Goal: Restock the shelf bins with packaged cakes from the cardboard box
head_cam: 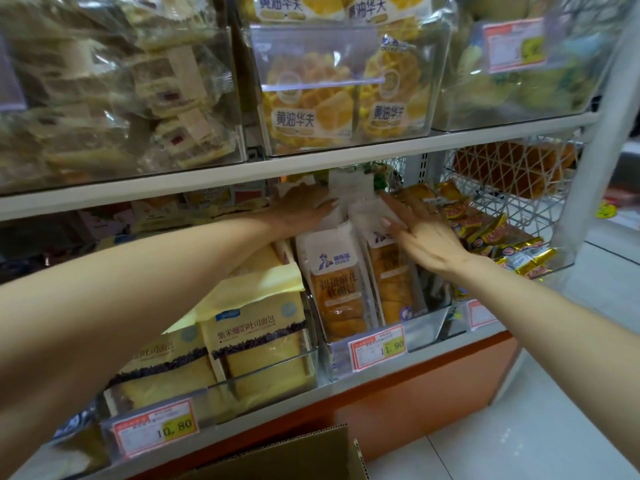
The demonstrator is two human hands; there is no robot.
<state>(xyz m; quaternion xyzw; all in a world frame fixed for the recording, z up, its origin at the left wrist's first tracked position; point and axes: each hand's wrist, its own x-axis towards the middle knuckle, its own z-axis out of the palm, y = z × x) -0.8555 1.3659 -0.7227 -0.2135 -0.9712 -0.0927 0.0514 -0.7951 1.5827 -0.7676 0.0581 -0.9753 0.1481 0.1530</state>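
Both hands reach into the middle bin (420, 322), a clear tub on the lower shelf. The left hand (304, 206) lies flat, fingers straight, on the white top flaps of the packaged cakes (337, 289) toward the back of that bin. The right hand (427, 239) comes in from the bin's right side, fingers spread and straight, thumb resting on the white top of the right-hand pack. Neither hand curls round anything; they are near each other but apart, with the pack tops between them.

The packaged cakes stand upright in two rows inside the bin, orange twisted bread showing through their clear fronts. A red-bordered price tag (377, 348) hangs on the bin's front wall.

Just left of the bin, a second clear tub (270, 368) holds yellow toast loaves. Right of the bin lie gold-wrapped snacks (519, 251), and beyond them is a white wire basket (512, 174). Above the bin, on the upper shelf board (207, 181), sits a clear tub of waffles (322, 50). Below and in front of the bin, at the bottom edge, the cardboard box (294, 455) shows an open flap.
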